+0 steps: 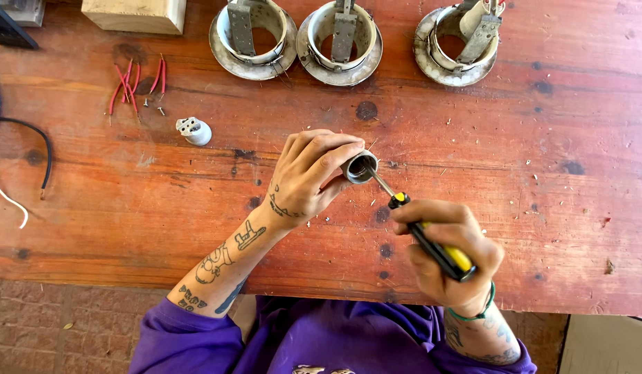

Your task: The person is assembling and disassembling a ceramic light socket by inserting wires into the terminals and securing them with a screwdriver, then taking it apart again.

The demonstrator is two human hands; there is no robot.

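Two hands are working over the table (473, 138): the right hand (449, 249) is closing its fingers fully around a yellow-black screwdriver (432, 244), whose tip is going into a small metal socket (359, 167). The left hand (310, 173) is gripping this socket tightly, just above the wood. Farther away, a white socket (194, 130), red wires (130, 83) and three metal rings (338, 41) are lying.

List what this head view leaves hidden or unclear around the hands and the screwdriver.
- Screwdriver tip: hidden inside the small metal socket.
- Socket body: mostly covered by the left hand.
- Screwdriver handle end: wrapped by the right hand.
- Screws by the red wires: too small to make out.
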